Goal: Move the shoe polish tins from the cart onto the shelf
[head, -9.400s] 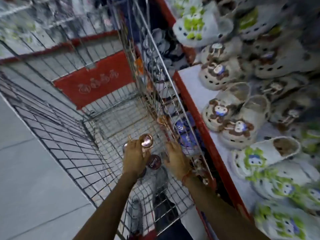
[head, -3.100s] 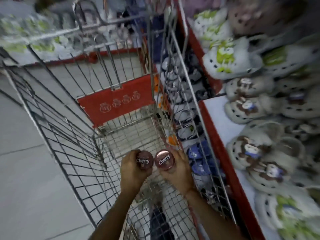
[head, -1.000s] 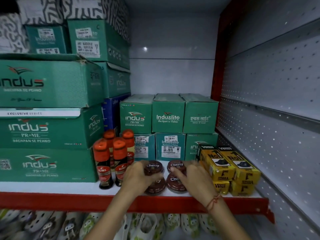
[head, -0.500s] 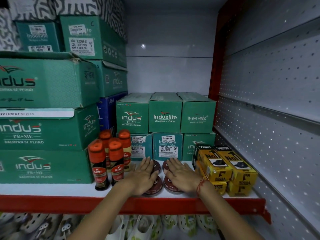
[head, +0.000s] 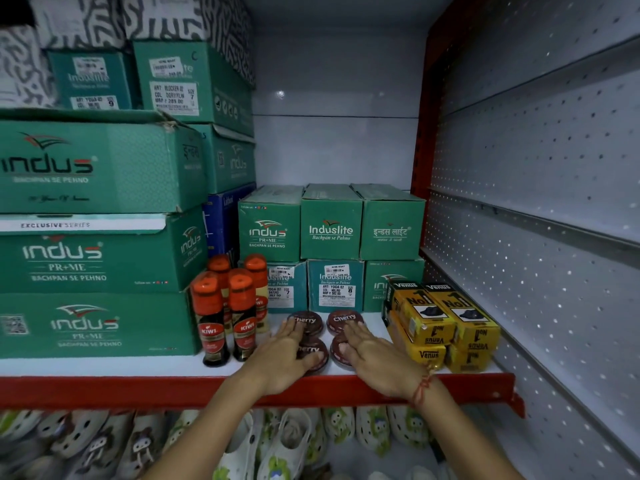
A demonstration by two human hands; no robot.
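Several round brown "Cherry" shoe polish tins sit on the white shelf (head: 104, 367) with a red front lip, in two rows. The back left tin (head: 306, 320) and back right tin (head: 346, 319) show their lids. The front left tin (head: 313, 351) lies partly under my left hand (head: 282, 358), which rests flat with fingers spread. The front right tin (head: 335, 348) is mostly hidden by my right hand (head: 377, 356), also flat and open over it. Neither hand grips a tin. The cart is out of view.
Kiwi liquid polish bottles (head: 225, 313) with orange caps stand left of the tins. Yellow Venus boxes (head: 440, 323) are stacked to the right. Green Indus shoe boxes (head: 330, 223) fill the back and left. A perforated side panel (head: 536, 237) closes the right. Clogs (head: 284, 445) lie below.
Both hands have drawn back slightly toward the shelf's front edge, uncovering the two rear tins. The tins have stayed in place on the shelf.
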